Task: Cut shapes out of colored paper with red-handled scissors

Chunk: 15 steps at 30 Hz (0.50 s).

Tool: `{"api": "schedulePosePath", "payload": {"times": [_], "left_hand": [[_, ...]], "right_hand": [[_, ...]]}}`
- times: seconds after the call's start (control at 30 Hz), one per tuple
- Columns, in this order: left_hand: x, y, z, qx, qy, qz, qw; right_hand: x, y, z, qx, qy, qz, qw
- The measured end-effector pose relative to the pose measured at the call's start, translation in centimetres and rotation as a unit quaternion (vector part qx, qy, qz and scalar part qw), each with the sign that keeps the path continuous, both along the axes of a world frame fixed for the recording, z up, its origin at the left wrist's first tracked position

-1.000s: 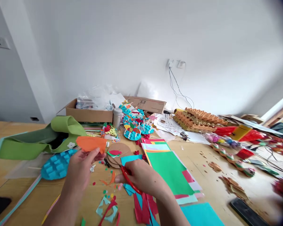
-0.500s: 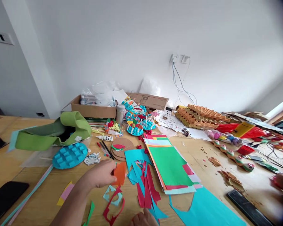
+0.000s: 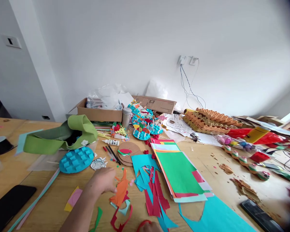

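My left hand (image 3: 103,182) is closed, fingers curled, at the left edge of a cut piece of orange paper (image 3: 121,192). That paper lies over a pale blue scrap (image 3: 124,208) and a red paper cutout (image 3: 116,222). At the bottom edge of the view, my right hand (image 3: 151,227) is partly cut off, wrapped at a red scissors handle (image 3: 143,223); the blades are out of sight. Just beyond my left hand lie a fish drawing cutout (image 3: 99,163) and cardboard discs (image 3: 133,149) carrying a small red and green paper shape (image 3: 124,151).
Red paper strips (image 3: 152,204) and a stack of coloured paper (image 3: 177,170) lie right of centre. A blue woven paper oval (image 3: 76,160), green felt bag (image 3: 60,135) and black phone (image 3: 11,206) are on the left. Egg trays (image 3: 207,120) stand at back right.
The scissors and orange paper were up in front of me; my left hand then brought the paper down onto the scraps. My right hand withdrew to the bottom edge.
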<state>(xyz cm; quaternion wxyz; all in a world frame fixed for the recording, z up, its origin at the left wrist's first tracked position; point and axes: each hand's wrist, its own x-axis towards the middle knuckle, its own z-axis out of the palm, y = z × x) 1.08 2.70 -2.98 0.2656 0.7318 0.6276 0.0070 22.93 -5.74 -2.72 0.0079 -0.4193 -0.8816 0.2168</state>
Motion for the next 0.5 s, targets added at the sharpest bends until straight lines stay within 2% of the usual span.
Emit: {"api": "schedulePosePath", "payload": {"times": [0.1,0.17,0.2,0.27,0.3,0.4,0.5], "left_hand": [[-0.1,0.2,0.5,0.046,0.011,0.024,0.999],[0.0,0.2,0.9,0.064,0.016,0.03,0.997],[0.0,0.1,1.1,0.073,0.018,0.033,0.997],[0.1,0.1,1.4,0.088,0.018,0.041,0.995],[0.2,0.1,1.6,0.093,0.014,0.044,0.995],[0.3,0.3,1.7,0.108,-0.014,0.049,0.993],[0.4,0.8,1.6,0.118,-0.073,0.061,0.988]], "right_hand": [[-0.3,2.8,2.3,0.012,0.024,-0.015,1.0],[-0.9,6.1,4.5,0.032,0.054,-0.036,0.997],[-1.2,8.2,5.6,0.054,0.108,-0.082,0.989],[-2.3,13.2,7.5,0.077,0.233,-0.164,0.956],[-2.9,15.9,8.1,0.093,0.257,-0.192,0.943],[-5.3,24.0,8.0,0.141,0.291,-0.269,0.907],[-7.9,30.8,6.2,0.152,0.318,-0.318,0.88]]}}
